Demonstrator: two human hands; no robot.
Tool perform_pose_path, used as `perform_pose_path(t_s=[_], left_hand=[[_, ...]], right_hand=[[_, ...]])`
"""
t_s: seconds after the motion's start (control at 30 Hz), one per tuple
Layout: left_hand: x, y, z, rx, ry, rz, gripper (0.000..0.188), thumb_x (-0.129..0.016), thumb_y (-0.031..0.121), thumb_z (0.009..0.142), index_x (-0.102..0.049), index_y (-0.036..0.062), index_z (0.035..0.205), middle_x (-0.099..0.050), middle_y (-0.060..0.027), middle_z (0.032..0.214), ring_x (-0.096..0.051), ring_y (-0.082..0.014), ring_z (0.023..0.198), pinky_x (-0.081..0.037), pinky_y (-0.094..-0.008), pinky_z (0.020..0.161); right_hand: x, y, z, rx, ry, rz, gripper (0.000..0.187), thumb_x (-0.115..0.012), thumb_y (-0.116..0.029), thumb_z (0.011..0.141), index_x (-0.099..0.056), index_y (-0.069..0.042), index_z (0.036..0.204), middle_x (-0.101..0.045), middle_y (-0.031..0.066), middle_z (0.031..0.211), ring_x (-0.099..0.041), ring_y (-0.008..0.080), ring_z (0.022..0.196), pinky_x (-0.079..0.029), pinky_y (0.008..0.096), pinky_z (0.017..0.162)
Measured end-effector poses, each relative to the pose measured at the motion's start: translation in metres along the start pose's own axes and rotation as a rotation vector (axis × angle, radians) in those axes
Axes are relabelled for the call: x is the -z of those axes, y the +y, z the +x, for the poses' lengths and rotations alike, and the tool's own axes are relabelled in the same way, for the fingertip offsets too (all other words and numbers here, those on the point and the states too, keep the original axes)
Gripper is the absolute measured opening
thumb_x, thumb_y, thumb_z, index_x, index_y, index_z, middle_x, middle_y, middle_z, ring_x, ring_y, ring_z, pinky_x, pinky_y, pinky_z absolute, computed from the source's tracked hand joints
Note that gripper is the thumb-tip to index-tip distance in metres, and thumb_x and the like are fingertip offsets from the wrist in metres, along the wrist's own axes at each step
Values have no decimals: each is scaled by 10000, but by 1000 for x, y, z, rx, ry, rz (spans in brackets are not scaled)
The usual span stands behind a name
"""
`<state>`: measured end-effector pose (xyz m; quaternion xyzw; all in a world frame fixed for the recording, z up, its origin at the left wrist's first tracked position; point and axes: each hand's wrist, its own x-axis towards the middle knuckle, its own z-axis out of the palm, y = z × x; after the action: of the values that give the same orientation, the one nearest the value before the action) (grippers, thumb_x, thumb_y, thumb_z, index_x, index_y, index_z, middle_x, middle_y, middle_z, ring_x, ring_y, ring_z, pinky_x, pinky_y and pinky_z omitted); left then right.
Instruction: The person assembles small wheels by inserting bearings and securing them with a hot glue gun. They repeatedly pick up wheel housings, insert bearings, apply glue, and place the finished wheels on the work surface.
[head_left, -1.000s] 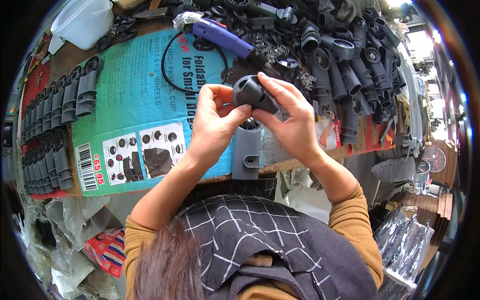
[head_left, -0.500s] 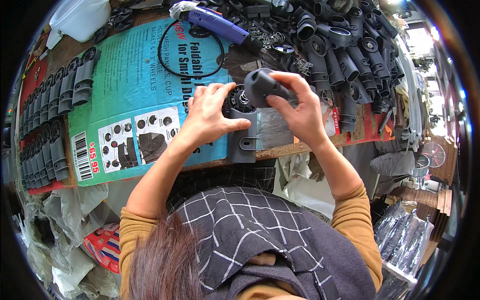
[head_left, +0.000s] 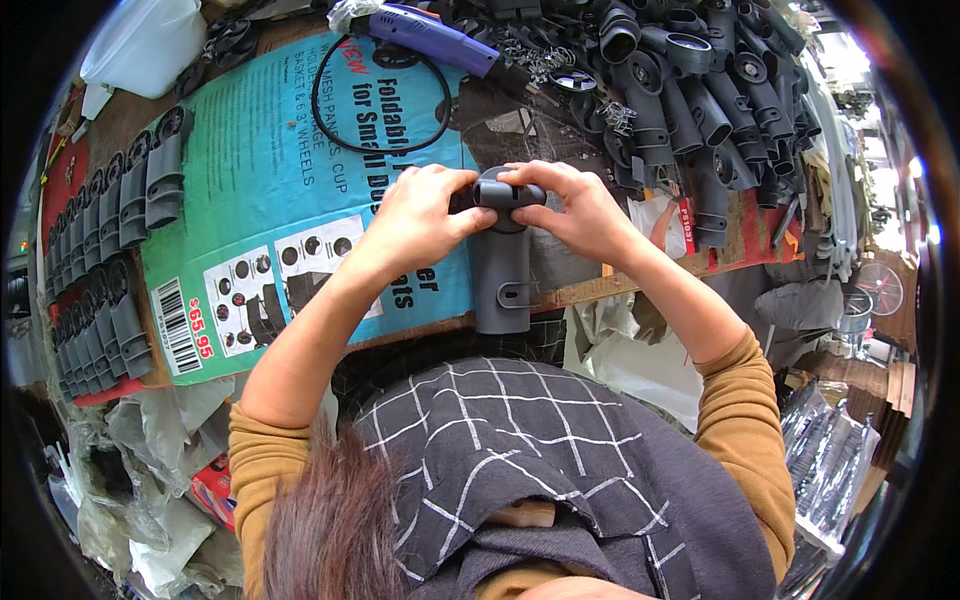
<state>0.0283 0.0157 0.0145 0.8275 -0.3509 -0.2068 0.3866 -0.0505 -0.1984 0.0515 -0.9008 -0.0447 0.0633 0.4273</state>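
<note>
A dark grey plastic housing [head_left: 500, 272] lies at the bench's front edge, its tubular end pointing toward me and overhanging the edge. A rounded grey plastic cap [head_left: 497, 196] sits over the housing's far, round end. My left hand [head_left: 425, 212] grips the cap from the left, thumb and fingers closed around its side. From the right, my right hand [head_left: 575, 205] grips the same cap, thumb on the near side and fingers over the far side. The inside of the joint is hidden beneath the cap and my fingers.
Printed blue-green cardboard [head_left: 240, 200] covers the bench's left part, where rows of grey housings [head_left: 165, 180] stand. A purple power tool [head_left: 435, 42] with a black cable [head_left: 448, 100] lies behind my hands. Loose springs [head_left: 545, 62] and piled dark tubular parts [head_left: 700, 110] fill the back right.
My right hand has brought the cap down and left onto the housing, covering the spring that showed there. My left hand has moved from the housing's side to the cap.
</note>
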Motion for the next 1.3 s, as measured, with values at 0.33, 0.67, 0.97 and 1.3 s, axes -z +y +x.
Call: perform_pose_path(t_s=[0.33, 0.67, 0.97, 1.3], left_hand=[[17, 29, 16, 191, -240, -63, 543, -764, 380, 781, -642, -45, 1096, -668, -221, 1000, -653, -345, 950, -514, -413, 823], [16, 46, 27, 565, -559, -605, 789, -744, 553, 777, -572, -79, 1216, -614, -187, 1152, -574, -253, 1085, -452, -393, 893], [32, 84, -29, 307, -224, -775, 523, -801, 234, 791, -571, -16, 1189, -630, -58, 1060, -593, -127, 985, -475, -276, 904], [28, 86, -59, -262, 173, -84, 564, -811, 481, 680, -581, -11, 834, -589, -180, 822, -595, -348, 754, -471, -408, 684]], right_hand=[[-31, 19, -22, 125, 129, 193, 384, -692, -38, 833, -577, -56, 1198, -547, 166, 1316, -532, 309, 1232, -419, 383, 1043], [-34, 21, -55, 333, 226, 218, 496, -752, -17, 783, -502, -54, 1209, -500, 193, 1358, -503, 298, 1260, -422, 405, 1040], [-25, -29, -69, -349, -138, 1278, 706, -810, -31, 741, -452, -46, 1350, -583, 58, 1227, -559, 145, 1145, -456, 330, 1000], [-15, -72, -76, -23, 35, 335, 390, -794, -146, 711, -578, 16, 993, -636, 98, 870, -597, 136, 809, -492, 310, 728]])
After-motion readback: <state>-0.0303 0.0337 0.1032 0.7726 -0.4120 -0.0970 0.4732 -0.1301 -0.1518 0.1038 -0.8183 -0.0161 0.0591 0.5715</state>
